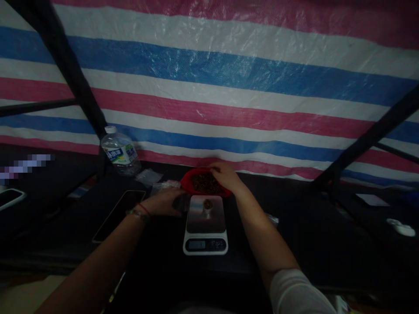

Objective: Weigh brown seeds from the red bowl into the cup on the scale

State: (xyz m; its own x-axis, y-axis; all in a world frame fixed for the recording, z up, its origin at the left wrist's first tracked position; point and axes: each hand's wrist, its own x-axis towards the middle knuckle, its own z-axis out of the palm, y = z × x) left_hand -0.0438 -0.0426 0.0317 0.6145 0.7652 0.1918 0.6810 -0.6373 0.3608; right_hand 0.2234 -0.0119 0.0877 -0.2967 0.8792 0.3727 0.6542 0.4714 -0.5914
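Two hands work by a red bowl and a small scale on a dark counter.

On the far left a phone (pixel 9 197) lies at the edge of the counter (pixel 294 235). Next comes a plastic water bottle (pixel 119 151) with a white cap, standing by the striped tarp (pixel 229 87). A second phone (pixel 119 214) lies flat, screen up, just left of the left hand (pixel 165 203). That hand rests low on the counter beside the scale, and it seems to touch something dark; I cannot tell if its fingers are shut on it. In the middle sits the kitchen scale (pixel 205 226), with a small metal cup (pixel 207 206) on its plate. Just behind it is the red bowl (pixel 188 179) full of brown bits. The right hand (pixel 224 174) lies over the bowl's right rim, fingers curled down; I cannot tell if they pinch anything. Far right, a white card (pixel 371 199) and small white things (pixel 401 226) lie apart.
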